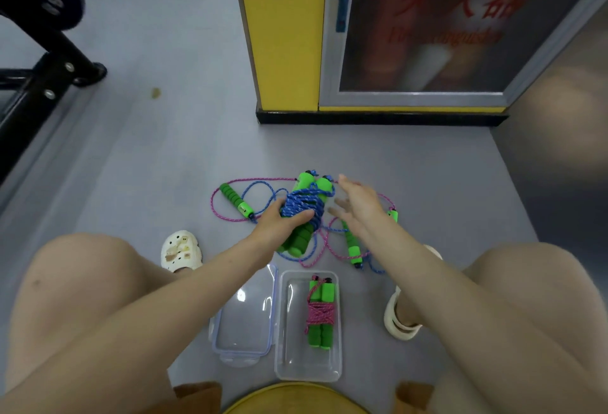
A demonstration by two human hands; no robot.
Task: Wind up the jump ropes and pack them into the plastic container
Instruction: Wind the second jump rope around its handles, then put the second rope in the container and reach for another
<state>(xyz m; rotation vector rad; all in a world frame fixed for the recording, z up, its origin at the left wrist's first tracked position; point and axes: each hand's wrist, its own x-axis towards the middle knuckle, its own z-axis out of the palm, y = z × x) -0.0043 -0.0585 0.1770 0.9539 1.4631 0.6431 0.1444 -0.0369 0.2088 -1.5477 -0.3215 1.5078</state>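
My left grip (279, 224) is curled round the blue jump rope (304, 204), held low over the floor (148, 167) just beyond the plastic container (283, 331). My right grip (358, 206) hangs beside the bundle with fingers spread, holding nothing. The blue cord is wound crosswise over its paired green handles, but slack blue loops trail on the floor, so I judge the winding unfinished. To do it well I would pinch the slack close to the bundle, keep each turn taut and stacked at the middle, then tuck the end under a turn so it cannot spring loose. A wound pink rope (320, 313) lies in the container with room beside it, and the lid (243, 315) lies just to its left. A loose pink rope (214, 206) tangles with the blue slack. Where they cross under my right forearm I cannot tell which runs over which, and the blue cord's free end is hidden.
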